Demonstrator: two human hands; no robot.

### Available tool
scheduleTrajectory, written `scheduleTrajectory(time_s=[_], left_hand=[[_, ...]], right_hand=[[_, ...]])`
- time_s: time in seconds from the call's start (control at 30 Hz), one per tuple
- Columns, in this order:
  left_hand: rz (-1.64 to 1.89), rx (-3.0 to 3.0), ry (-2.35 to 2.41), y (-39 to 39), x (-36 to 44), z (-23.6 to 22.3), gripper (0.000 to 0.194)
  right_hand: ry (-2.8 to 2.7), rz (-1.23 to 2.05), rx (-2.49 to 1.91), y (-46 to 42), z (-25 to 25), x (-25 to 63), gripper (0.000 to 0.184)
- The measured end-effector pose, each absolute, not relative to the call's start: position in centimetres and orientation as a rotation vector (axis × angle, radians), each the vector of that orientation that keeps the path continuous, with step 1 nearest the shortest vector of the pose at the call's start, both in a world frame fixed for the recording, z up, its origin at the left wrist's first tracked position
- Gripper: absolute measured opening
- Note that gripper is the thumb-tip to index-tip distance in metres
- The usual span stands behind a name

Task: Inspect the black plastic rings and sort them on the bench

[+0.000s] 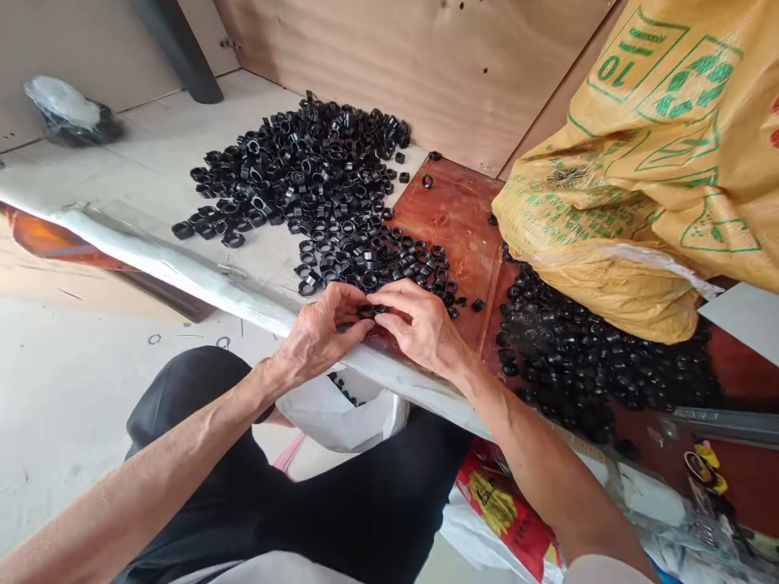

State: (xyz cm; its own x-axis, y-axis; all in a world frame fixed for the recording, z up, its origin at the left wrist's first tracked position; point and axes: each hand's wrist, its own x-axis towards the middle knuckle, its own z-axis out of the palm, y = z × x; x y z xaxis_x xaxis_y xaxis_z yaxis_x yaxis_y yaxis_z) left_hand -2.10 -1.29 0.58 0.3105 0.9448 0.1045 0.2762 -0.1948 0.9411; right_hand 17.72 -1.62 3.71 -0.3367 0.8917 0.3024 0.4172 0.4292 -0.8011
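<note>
Small black plastic rings [316,178]: far too many to count, hundreds; two big heaps on counter [456,211], one on pale left part, second heap [584,357] on red-brown right part below sack; few strays between
Yellow woven sack with green print [657,162]: one
White plastic bag [341,418] under counter edge: one
Dark bundle in clear plastic [70,113], far left: one
Red printed bag [505,507], lower right: one
Hands: two, left hand [316,337], right hand [419,324]; one ring pinched between them

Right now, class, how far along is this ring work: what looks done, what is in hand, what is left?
Done: cannot tell; some black pieces lie in the white bag. In hand: left hand and right hand pinch one black ring. Left: two big piles.
</note>
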Motion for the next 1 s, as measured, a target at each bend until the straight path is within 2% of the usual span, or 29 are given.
scheduleTrajectory(time_s=[0.13, 0.3, 0.43, 0.63, 0.8, 1.0], left_hand=[[1.022, 1.432, 0.958, -1.3, -2.1, 0.4, 0.037], [1.067, 1.424, 0.993, -1.4, -2.3, 0.7, 0.031], [1.068, 1.458, 1.024, -1.6, -2.7, 0.6, 0.026], [1.062, 1.517, 0.96, -1.5, -3.0, 0.0, 0.021], [1.101, 1.585, 0.941, -1.5, -3.1, -0.1, 0.02], [1.093, 1.545, 0.955, -1.6, -3.0, 0.4, 0.019]], right_hand=[[-1.784, 0.959, -1.234, -1.9, 3.4, 17.8, 0.028], [-1.769, 0.949, -1.23, -1.8, 3.8, 17.6, 0.011], [-1.81, 0.893, -1.147, -1.7, 4.3, 17.5, 0.022], [-1.718, 1.024, -1.232, -1.8, 3.4, 17.6, 0.023], [-1.761, 1.012, -1.241, -1.8, 2.9, 17.5, 0.027], [-1.922, 0.953, -1.239, -2.1, 4.0, 17.7, 0.016]])
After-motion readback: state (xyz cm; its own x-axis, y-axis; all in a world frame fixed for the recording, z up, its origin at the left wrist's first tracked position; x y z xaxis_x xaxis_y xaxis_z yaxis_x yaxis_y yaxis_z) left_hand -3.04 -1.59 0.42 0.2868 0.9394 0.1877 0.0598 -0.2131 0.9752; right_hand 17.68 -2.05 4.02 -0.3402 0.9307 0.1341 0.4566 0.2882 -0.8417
